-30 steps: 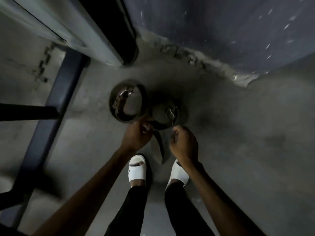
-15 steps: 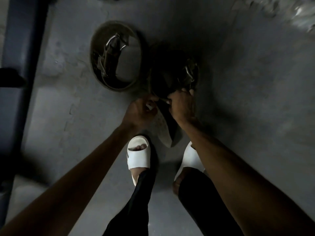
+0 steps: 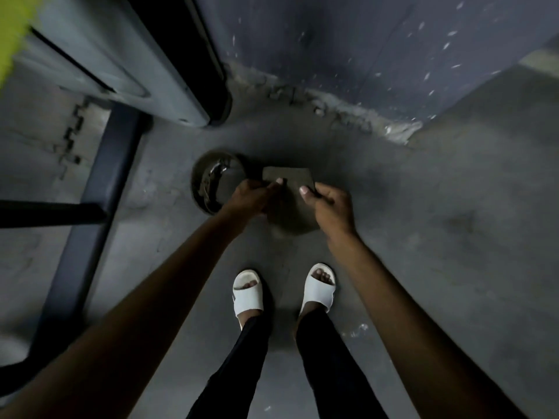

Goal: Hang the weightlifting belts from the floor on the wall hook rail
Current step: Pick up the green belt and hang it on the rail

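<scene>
step: lifting first belt (image 3: 287,201) off floor (image 3: 423,237) | left hand (image 3: 251,196) and right hand (image 3: 331,204) both grip it | second belt (image 3: 216,184) coiled left, on floor | next: find the hook rail, not in view

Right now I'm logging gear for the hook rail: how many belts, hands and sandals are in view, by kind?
Belts: 2, one held belt, one coiled belt on the floor
Hands: 2, left hand and right hand, both gripping the held belt
Sandals: 2, white
Total: 6
</scene>
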The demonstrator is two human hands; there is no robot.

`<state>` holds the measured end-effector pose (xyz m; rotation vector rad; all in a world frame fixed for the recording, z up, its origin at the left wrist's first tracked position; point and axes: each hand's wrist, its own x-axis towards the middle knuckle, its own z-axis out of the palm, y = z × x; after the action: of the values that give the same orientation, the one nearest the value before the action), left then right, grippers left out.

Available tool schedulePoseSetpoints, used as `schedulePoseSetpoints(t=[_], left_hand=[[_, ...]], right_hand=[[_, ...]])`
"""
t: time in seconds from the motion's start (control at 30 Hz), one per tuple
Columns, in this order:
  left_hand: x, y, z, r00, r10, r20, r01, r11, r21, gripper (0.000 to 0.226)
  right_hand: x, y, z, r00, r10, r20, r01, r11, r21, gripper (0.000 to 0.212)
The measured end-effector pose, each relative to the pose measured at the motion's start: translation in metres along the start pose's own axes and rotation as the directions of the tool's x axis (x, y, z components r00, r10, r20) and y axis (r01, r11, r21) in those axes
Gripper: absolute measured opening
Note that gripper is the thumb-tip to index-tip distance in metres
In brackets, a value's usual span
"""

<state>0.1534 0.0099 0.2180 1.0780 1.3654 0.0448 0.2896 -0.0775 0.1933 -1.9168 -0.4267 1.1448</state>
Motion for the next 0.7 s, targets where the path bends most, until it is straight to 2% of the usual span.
schedulePoseSetpoints(t=[0.07,0.13,0.2,0.23,0.3,0.33,0.4,0.5,0.6,0.7], left_hand=[[-0.027,0.037,-0.003,0.999,0.029,-0.013,-0.029,0.999,-0.015,0.034],[-0.059,0.073,-0.007,0.998,0.068,-0.001,-0.068,0.997,-0.027,0.033],[-0.094,0.110,-0.011,0.992,0.123,0.000,-0.123,0.991,-0.051,0.034],[-0.112,0.128,-0.015,0.988,0.157,0.000,-0.157,0.986,-0.046,0.035],[-0.153,0.165,-0.021,0.975,0.222,0.004,-0.222,0.975,-0.024,0.031],[-0.176,0.184,-0.025,0.968,0.251,-0.004,-0.251,0.968,-0.023,0.027],[-0.221,0.219,-0.032,0.952,0.306,-0.009,-0.306,0.952,-0.031,0.024],[-0.290,0.267,-0.037,0.917,0.399,-0.003,-0.399,0.916,-0.036,0.041],[-0.359,0.308,-0.037,0.893,0.449,-0.003,-0.449,0.892,-0.054,0.036],[-0.436,0.349,-0.036,0.832,0.554,0.026,-0.550,0.830,-0.086,0.032]], right_hand=[[-0.026,-0.036,-0.013,0.996,0.051,-0.080,-0.041,0.992,0.122,0.039],[-0.050,-0.073,-0.025,0.989,0.087,-0.119,-0.056,0.969,0.240,0.048],[-0.077,-0.112,-0.037,0.987,0.103,-0.121,-0.057,0.941,0.333,0.045],[-0.092,-0.132,-0.043,0.989,0.095,-0.116,-0.047,0.930,0.365,0.037],[-0.126,-0.173,-0.055,0.994,0.039,-0.100,0.006,0.912,0.411,0.017],[-0.143,-0.194,-0.062,0.995,0.001,-0.101,0.043,0.903,0.427,0.015],[-0.176,-0.236,-0.080,0.991,-0.077,-0.113,0.119,0.893,0.435,0.021],[-0.231,-0.300,-0.111,0.978,-0.170,-0.119,0.205,0.875,0.439,0.025],[-0.292,-0.357,-0.144,0.954,-0.278,-0.110,0.298,0.851,0.433,0.022],[-0.358,-0.413,-0.178,0.913,-0.387,-0.127,0.400,0.794,0.457,0.020]])
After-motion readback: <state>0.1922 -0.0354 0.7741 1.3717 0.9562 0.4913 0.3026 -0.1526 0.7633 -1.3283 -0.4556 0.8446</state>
